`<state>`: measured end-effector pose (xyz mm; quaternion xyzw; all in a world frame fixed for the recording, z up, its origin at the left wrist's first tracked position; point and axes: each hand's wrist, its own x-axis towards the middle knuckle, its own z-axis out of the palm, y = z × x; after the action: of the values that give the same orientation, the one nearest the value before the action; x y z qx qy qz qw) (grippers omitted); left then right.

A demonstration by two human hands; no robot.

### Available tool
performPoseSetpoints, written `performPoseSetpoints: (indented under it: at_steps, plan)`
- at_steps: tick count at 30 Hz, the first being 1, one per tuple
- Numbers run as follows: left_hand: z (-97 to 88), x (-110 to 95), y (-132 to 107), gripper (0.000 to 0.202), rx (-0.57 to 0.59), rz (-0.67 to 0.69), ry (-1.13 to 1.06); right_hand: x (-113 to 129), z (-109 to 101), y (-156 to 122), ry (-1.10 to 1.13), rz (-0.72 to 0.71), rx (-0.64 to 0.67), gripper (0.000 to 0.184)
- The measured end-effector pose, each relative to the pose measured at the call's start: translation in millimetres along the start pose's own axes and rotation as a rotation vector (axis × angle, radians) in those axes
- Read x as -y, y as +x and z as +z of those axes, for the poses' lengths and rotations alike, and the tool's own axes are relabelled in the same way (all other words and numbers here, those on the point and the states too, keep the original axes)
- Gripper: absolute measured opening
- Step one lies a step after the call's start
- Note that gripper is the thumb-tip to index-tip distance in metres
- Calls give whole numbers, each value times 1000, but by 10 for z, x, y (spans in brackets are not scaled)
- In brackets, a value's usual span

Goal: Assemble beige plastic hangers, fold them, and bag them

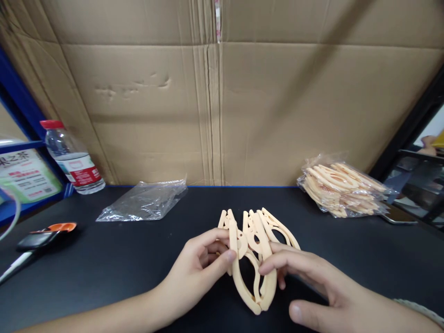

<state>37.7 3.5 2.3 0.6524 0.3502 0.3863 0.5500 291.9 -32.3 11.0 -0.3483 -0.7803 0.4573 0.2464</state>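
Several cream plastic folding hangers (266, 282) are bunched together, folded, at the front middle of the black table. My left hand (204, 263) pinches the leftmost hanger (237, 273) between thumb and fingers, the thumb on its near face. From the other side, the fingers of my right hand (312, 277) lie against the right part of the bunch. Its thumb is spread well away from them, so the hand is open and only touches the hangers. Another folded hanger (282, 229) shows behind those fingers, partly hidden by them.
A clear bag of more hangers (338, 185) lies at the back right, beside a phone (400, 215). A flat clear plastic bag (144, 201) lies back left. A water bottle (78, 159) and an orange-and-black tool (45, 236) are at left. Cardboard (156, 115) walls the back.
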Motion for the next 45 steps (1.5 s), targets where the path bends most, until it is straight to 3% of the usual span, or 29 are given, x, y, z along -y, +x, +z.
performPoseSetpoints:
  at_steps: [6,13,18,22,24,27,30,34,39,42,45]
  plan:
    - [6,33,-6,22,13,7,5,101,15,53,-7,-9,55,21]
    - [-9,75,-23,26,51,59,37,-5,49,4,122,-32,29,32]
    - [-39,66,-31,29,-14,138,117,-32,-116,85,192,-19,-165,22]
    - [-45,54,-42,20,-25,111,170,-151,-505,127,101,-18,-463,27]
    - [-50,55,-41,18,-28,107,195,-263,-697,125,-34,55,-529,37]
    - [-64,62,-33,15,-40,108,241,-440,-854,118,-390,223,-458,41]
    - [-77,69,-38,15,-44,159,335,-543,-846,123,-646,236,-403,32]
    - [-57,53,-94,20,7,337,562,-496,-755,113,-711,229,-347,26]
    - [19,-43,-185,41,179,505,923,-262,-626,40,-744,181,-298,18]
    - [28,-28,-211,46,228,512,1120,-150,-506,-30,-683,126,-172,37]
    - [-15,144,-213,51,145,501,1218,-102,-393,-106,-714,161,-120,72]
